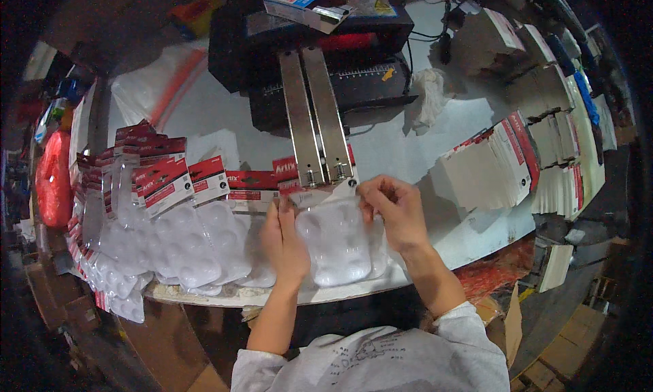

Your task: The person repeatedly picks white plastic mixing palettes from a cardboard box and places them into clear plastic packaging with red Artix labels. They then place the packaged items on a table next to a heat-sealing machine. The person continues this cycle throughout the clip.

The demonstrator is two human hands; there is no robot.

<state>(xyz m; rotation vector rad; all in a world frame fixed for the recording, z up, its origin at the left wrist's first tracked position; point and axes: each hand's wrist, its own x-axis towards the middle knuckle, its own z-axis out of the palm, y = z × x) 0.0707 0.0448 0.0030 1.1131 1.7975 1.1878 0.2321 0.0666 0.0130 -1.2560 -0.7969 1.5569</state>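
Note:
A white plastic paint palette [335,246] with round wells lies in a clear bag in front of me. A red and white header card [325,196] is at the bag's top, under the front ends of two long metal arms [314,120] of a black machine [235,45]. With thumb and fingers closed, my left hand [284,243] grips the left edge of the card and bag. My right hand [398,211] pinches the card's right corner, its fingertips partly hidden. Just left of my left hand, bagged palettes [183,246] with similar cards lie overlapping in a row.
Stacks of folded cards [486,171] stand on the white table [462,239] at the right. A blue and white box [303,1] rests on the machine. A crumpled white cloth [428,96] lies to its right. A red wrapped bundle [54,181] is at the far left.

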